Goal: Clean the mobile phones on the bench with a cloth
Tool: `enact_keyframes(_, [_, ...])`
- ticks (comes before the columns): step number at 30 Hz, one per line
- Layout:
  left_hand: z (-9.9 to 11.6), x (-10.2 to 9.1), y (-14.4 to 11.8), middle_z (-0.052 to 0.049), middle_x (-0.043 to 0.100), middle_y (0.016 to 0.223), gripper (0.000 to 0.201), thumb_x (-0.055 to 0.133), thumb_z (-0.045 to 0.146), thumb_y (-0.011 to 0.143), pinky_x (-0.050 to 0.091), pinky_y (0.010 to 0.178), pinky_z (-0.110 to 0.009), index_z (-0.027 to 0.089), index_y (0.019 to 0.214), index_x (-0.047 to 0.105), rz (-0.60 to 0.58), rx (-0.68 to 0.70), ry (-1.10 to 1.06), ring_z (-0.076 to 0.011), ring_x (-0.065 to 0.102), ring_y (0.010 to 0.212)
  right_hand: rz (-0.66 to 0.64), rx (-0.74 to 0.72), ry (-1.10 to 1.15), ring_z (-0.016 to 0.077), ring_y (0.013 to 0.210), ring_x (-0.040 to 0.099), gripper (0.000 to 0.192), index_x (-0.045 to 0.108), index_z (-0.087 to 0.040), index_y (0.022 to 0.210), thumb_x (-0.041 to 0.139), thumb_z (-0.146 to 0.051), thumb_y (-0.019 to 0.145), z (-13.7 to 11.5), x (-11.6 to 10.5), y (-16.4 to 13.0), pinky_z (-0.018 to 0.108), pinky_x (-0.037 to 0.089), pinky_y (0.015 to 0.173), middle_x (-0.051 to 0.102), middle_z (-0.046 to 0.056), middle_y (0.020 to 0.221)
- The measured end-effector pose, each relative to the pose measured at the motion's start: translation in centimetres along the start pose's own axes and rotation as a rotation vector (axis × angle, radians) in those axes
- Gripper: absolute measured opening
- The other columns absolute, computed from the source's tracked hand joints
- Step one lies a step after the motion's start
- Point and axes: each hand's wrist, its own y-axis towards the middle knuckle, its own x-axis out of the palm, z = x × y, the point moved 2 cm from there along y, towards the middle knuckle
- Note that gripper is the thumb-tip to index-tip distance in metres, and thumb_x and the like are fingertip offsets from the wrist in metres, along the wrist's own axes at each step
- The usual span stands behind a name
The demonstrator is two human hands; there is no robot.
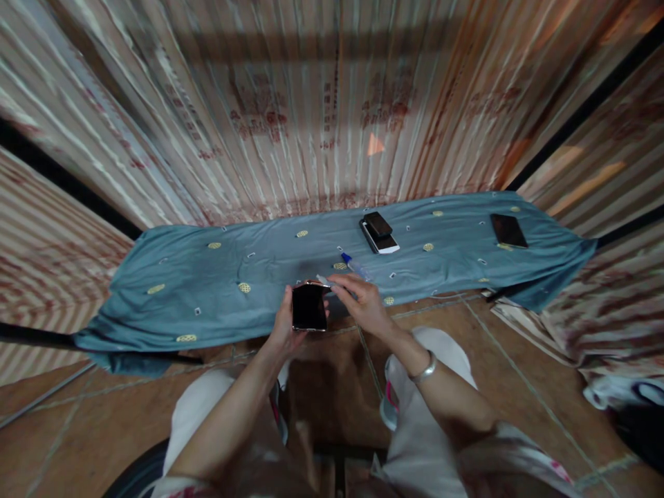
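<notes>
1. Knees in pale trousers (440,373) fill the bottom of the frame, with both forearms reaching up toward its middle; a silver bracelet (424,372) circles the right wrist.
2. At frame centre, the left hand (284,330) grips a dark-screened phone (309,306) from its left edge, fingers curled round it, screen facing the camera.
3. Just right of the phone, the right hand (363,301) pinches a small pale tool (324,281) between thumb and fingers; its tip sits at the phone's upper right corner. What the tool is cannot be told.
4. Beyond the hands, a blue cloth (207,277) with yellow medallions stretches across the frame's middle.
5. On the cloth, just above the right hand, lies a small blue-capped bottle (355,265).
6. Further up, right of centre, two phones lie stacked (378,232), dark one on a white one.
7. Near the cloth's right end lies another dark phone (509,230), well apart from the rest.
8. Corrugated metal sheeting (311,104) covers the upper frame.
</notes>
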Motion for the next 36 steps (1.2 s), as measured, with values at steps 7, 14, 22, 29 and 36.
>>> enact_keyframes(7, [0.9, 0.0, 0.4, -0.006, 0.068, 0.076, 0.043, 0.031, 0.045, 0.092, 0.053, 0.076, -0.034, 0.013, 0.106, 0.057, 0.068, 0.082, -0.094, -0.0172, 0.066, 0.071, -0.131, -0.248, -0.206, 0.0184, 0.105, 0.056, 0.034, 0.055, -0.022, 0.123, 0.039, -0.019, 0.094, -1.1, 1.5, -1.2, 0.036, 0.048, 0.091, 0.064, 0.007, 0.112])
enact_keyframes(14, [1.5, -0.3, 0.5, -0.008, 0.069, 0.085, 0.043, 0.028, 0.046, 0.093, 0.053, 0.074, -0.036, 0.016, 0.110, 0.053, 0.060, 0.117, -0.122, -0.0200, 0.068, 0.078, -0.252, -0.369, -0.306, 0.0194, 0.113, 0.052, 0.036, 0.052, -0.018, 0.125, 0.040, -0.013, 0.092, -1.6, 3.1, -2.3, 0.039, 0.044, 0.099, 0.061, 0.009, 0.119])
enact_keyframes(22, [1.6, -0.6, 0.2, -0.011, 0.069, 0.085, 0.048, 0.028, 0.052, 0.090, 0.053, 0.073, -0.047, 0.015, 0.101, 0.055, 0.022, 0.062, -0.154, -0.0250, 0.068, 0.080, 0.074, 0.152, 0.081, 0.0194, 0.093, 0.065, 0.026, 0.065, -0.024, 0.110, 0.049, -0.031, 0.090, 1.4, 1.6, -0.4, 0.036, 0.052, 0.084, 0.070, 0.004, 0.102])
enact_keyframes(29, [0.5, -0.3, 0.5, -0.010, 0.070, 0.092, 0.047, 0.039, 0.056, 0.085, 0.051, 0.081, -0.038, 0.015, 0.090, 0.061, 0.055, 0.092, -0.079, -0.0227, 0.066, 0.089, -0.311, -0.085, -0.064, 0.0206, 0.137, 0.028, 0.053, 0.032, -0.020, 0.142, 0.044, -0.031, 0.091, -1.1, 4.8, -2.2, 0.044, 0.026, 0.112, 0.034, 0.009, 0.147])
enact_keyframes(36, [-0.2, -0.8, 0.9, -0.006, 0.066, 0.104, 0.048, 0.066, 0.040, 0.072, 0.044, 0.091, -0.031, 0.017, 0.113, 0.059, 0.036, 0.290, 0.204, -0.0203, 0.060, 0.101, -0.293, 0.052, -0.063, 0.0182, 0.136, 0.029, 0.049, 0.030, -0.017, 0.142, 0.030, -0.032, 0.095, 0.3, 4.7, -1.4, 0.043, 0.024, 0.113, 0.036, 0.011, 0.145])
